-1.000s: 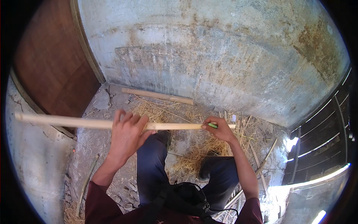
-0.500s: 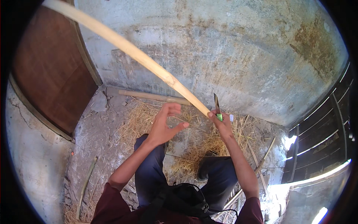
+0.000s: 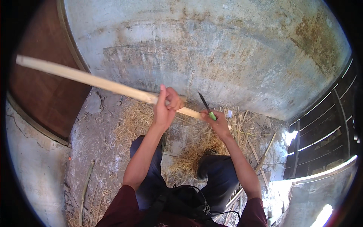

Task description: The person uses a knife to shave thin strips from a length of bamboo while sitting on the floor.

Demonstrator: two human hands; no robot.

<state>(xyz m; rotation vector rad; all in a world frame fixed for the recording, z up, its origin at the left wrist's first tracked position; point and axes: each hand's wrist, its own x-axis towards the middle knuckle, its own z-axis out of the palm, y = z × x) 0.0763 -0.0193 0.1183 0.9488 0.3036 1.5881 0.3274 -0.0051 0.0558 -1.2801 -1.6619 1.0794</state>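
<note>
A long, pale peeled bamboo pole (image 3: 87, 78) slants from the upper left down to the right in front of me. My left hand (image 3: 166, 108) is closed around it just right of a node, thumb pointing up. At the pole's lower right part, my right hand (image 3: 217, 123) grips both the pole and a knife (image 3: 212, 115). The knife has a green handle and a narrow dark blade, which points up and to the left, apart from the pole. My right fingers partly hide the handle and the pole's near end.
Straw shavings (image 3: 193, 157) cover the floor between my legs. A thin stick (image 3: 87, 189) lies at the left, and bamboo strips (image 3: 266, 153) lie at the right. Ahead stands a stained wall (image 3: 227, 56), with a brown door panel (image 3: 45, 87) at the left and dark slats (image 3: 321, 132) at the right.
The pole's far end has swung down and left. My left hand, open and off the pole before, has moved up and closed around it. My right hand has shifted slightly left with the knife.
</note>
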